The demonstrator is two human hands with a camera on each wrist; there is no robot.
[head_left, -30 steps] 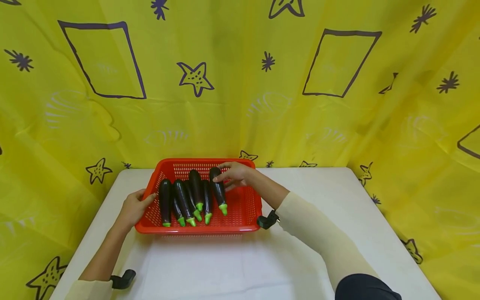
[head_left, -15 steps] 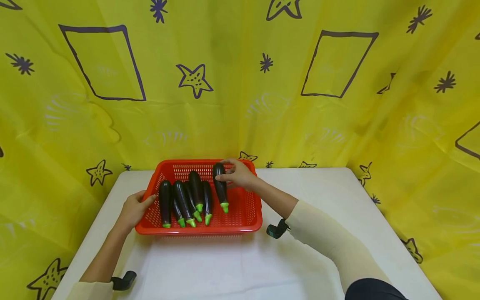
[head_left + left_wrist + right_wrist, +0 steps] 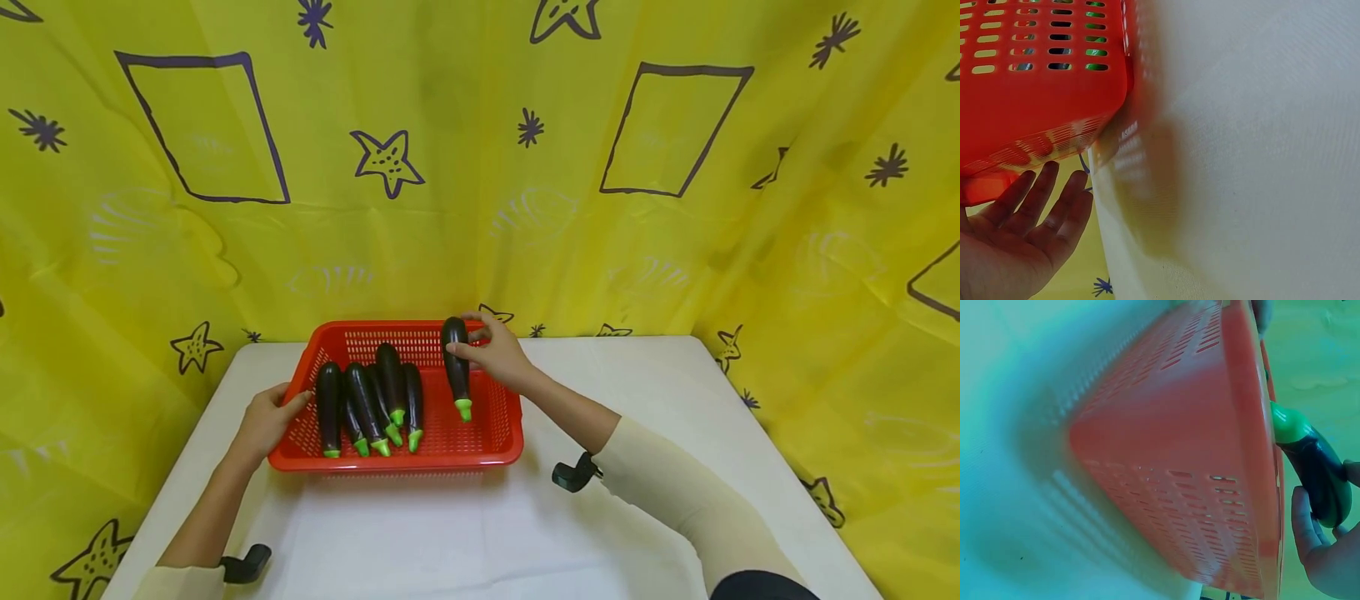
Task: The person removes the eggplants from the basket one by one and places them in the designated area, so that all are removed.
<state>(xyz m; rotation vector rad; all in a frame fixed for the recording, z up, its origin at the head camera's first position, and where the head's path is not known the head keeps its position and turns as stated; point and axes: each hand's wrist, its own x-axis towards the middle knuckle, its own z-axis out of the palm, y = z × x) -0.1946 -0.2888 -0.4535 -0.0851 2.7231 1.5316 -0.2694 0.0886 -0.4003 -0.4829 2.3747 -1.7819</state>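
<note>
A red perforated plastic basket (image 3: 390, 465) stands on the white table. My right hand (image 3: 501, 354) pinches a dark purple eggplant (image 3: 458, 375) between thumb and fingers, over the basket's right half. Its green stem end points down; in the right wrist view this eggplant (image 3: 1319, 475) shows just past the basket rim. Several more eggplants (image 3: 328, 408) lie side by side in the basket's left half, green ends toward me. My left hand (image 3: 266, 423) holds the basket's left rim, thumb on top. The left wrist view shows that hand's fingers (image 3: 1063, 219) extended beneath the rim, outside the wall.
White cloth covers the table (image 3: 420, 542), which extends in front of the basket and to its right. A yellow curtain (image 3: 450, 250) with dark star drawings hangs close behind the basket and along both sides. Black wrist cameras (image 3: 576, 473) sit on both forearms.
My right hand has lifted the eggplant and carried it rightward, away from the other eggplants. The left hand and the basket have stayed in place.
</note>
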